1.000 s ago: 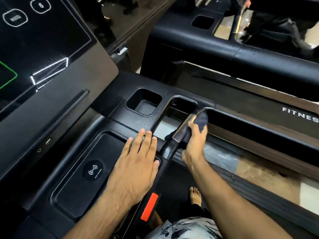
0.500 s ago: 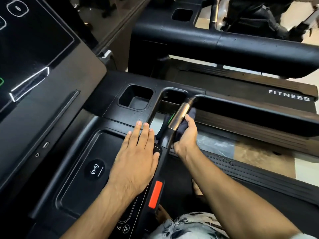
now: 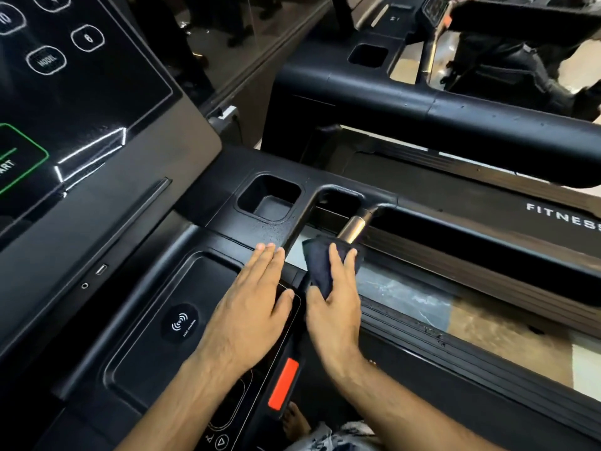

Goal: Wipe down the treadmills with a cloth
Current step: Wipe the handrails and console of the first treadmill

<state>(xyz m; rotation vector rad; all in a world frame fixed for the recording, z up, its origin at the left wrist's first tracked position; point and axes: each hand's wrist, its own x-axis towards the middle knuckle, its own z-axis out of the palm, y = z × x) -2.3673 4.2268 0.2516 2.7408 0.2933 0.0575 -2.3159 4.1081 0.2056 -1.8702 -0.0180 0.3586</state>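
Observation:
I stand on a black treadmill with its console deck (image 3: pixel 136 340) in front of me. My right hand (image 3: pixel 335 304) grips a dark cloth (image 3: pixel 317 265) wrapped round the lower part of the metal handle grip (image 3: pixel 353 226), just below the bare bronze section. My left hand (image 3: pixel 250 307) lies flat with straight fingers on the deck beside the wireless charging pad (image 3: pixel 180 323), close to the handle's black bar.
The tilted touchscreen (image 3: pixel 74 92) fills the upper left. A square cup holder (image 3: pixel 268 200) sits beyond my left hand. A red safety tab (image 3: pixel 283 384) is near my wrists. A second treadmill's black rail (image 3: pixel 455 122) runs across the right, with floor between.
My right hand has slid the cloth down the metal handle toward me, baring the bronze section. My left hand has stayed flat on the deck.

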